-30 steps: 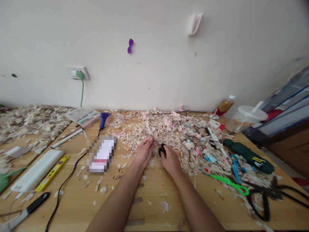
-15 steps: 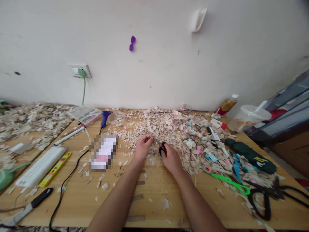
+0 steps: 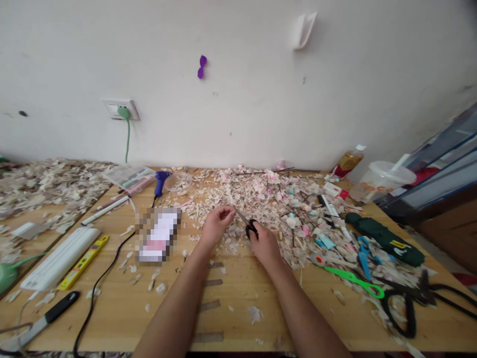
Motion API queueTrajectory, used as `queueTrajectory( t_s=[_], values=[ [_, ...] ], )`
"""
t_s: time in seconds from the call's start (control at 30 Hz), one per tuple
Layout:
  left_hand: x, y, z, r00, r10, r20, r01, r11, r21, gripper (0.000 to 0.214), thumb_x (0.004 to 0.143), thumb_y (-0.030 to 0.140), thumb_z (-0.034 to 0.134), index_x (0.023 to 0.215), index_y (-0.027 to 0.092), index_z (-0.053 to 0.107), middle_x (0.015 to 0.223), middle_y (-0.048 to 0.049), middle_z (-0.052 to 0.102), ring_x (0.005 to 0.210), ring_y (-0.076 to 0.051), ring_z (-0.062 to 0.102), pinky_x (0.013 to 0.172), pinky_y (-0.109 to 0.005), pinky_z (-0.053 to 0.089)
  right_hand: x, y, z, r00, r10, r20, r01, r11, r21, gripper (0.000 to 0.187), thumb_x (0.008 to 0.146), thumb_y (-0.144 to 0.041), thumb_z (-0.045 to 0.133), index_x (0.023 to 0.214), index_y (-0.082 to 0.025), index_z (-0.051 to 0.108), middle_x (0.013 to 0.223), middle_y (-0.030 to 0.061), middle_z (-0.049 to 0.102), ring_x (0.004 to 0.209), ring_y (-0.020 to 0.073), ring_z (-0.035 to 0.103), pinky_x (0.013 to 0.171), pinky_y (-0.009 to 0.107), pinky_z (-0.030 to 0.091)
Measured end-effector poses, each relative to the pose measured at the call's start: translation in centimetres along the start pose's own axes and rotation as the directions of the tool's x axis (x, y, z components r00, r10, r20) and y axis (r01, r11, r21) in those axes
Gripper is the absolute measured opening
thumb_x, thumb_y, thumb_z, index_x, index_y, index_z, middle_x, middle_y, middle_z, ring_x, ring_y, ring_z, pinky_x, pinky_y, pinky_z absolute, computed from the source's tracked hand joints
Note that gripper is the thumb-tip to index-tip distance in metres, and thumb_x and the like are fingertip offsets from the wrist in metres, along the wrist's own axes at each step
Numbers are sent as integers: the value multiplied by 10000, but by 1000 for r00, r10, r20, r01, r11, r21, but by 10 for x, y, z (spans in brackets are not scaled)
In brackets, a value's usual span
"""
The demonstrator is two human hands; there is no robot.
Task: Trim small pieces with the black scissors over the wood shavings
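My right hand (image 3: 264,242) grips a pair of black-handled scissors (image 3: 252,228), whose narrow blades point up and left. Just left of the blade tips, my left hand (image 3: 219,224) is closed in a pinch; whatever sits between its fingertips is too small to name, perhaps a pale scrap. Both hands hover at the near edge of a thick spread of pale petal-like pieces (image 3: 219,191) on the wooden table (image 3: 238,318). Behind and right of the hands lie twigs with pink and white blossoms (image 3: 271,176).
Left are a pixelated phone (image 3: 160,236), a blue glue gun (image 3: 161,183), a yellow level (image 3: 82,263) and a black cable (image 3: 103,276). To the right lie green scissors (image 3: 354,280), big black shears (image 3: 410,315), a folded dark umbrella (image 3: 385,240), a bottle (image 3: 349,161) and a lidded tub (image 3: 383,181).
My left hand has moved slightly left, widening the gap to the scissors. The whole view has shifted a little. The right hand still holds the scissors.
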State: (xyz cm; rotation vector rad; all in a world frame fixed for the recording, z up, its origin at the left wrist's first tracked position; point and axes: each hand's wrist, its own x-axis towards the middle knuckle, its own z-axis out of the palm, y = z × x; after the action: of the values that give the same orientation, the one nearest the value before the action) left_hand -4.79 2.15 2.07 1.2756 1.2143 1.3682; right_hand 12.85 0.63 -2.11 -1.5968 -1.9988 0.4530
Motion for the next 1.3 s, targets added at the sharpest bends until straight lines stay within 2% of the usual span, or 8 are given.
queueTrajectory(
  t_s=[0.13,0.27,0.47,0.83,0.97,1.1,1.17,1.3],
  values=[
    [0,-3,7,990,-142,-16,136,970,-202,244,672,393,728,749,166,680,635,-8,614,588,-117,533,592,-219,407,-1,-2,0,999,5,-50,-4,1000,21,228,861,-218,446,1046,-177,572,939,81,651,858,204,586,742,279,406],
    [-1,-8,11,979,-202,-37,179,925,-336,240,646,372,744,758,170,678,648,2,617,585,-107,539,611,-221,420,-3,-10,-5,995,-81,-60,81,997,-9,183,839,-257,491,990,-176,554,888,72,618,845,200,559,752,277,397],
    [0,-6,8,988,-152,-9,146,966,-213,186,691,340,694,753,165,677,635,4,616,587,-108,529,609,-216,404,-3,-11,-8,996,-87,-19,86,996,-31,140,838,-228,487,947,-183,563,843,61,622,818,191,563,747,267,392],
    [1,2,3,996,-82,24,84,991,-102,179,702,352,686,707,174,662,633,0,604,594,-122,517,584,-220,385,-2,-4,-4,998,-59,-3,59,998,-22,227,850,-226,480,1042,-175,591,930,84,660,880,210,590,789,283,414],
    [0,3,3,995,-88,42,92,989,-117,207,701,376,696,692,173,655,634,2,598,602,-120,515,595,-220,394,-1,-1,-2,999,-43,-2,43,999,-13,254,857,-223,470,1071,-174,598,956,88,667,895,209,597,799,288,421],
    [-1,1,6,992,-125,29,129,952,-277,207,711,378,702,746,179,662,671,4,604,624,-112,531,646,-223,422,0,-1,-1,1000,-5,-9,5,1000,1,264,858,-222,460,1077,-168,597,957,92,671,880,215,606,788,295,430],
    [-1,-2,7,989,-146,11,141,925,-352,213,704,376,712,780,181,671,690,1,615,631,-111,542,662,-227,431,-1,-2,-2,1000,-19,-16,19,1000,17,248,840,-215,479,1055,-175,596,950,86,668,879,212,603,785,289,431],
    [0,-6,7,987,-157,37,160,922,-352,224,688,371,725,786,174,680,656,-1,620,611,-111,543,641,-222,427,-2,-6,-4,997,-73,-25,74,996,39,199,822,-203,497,997,-188,589,928,72,657,877,199,593,788,277,426]
  ],
)
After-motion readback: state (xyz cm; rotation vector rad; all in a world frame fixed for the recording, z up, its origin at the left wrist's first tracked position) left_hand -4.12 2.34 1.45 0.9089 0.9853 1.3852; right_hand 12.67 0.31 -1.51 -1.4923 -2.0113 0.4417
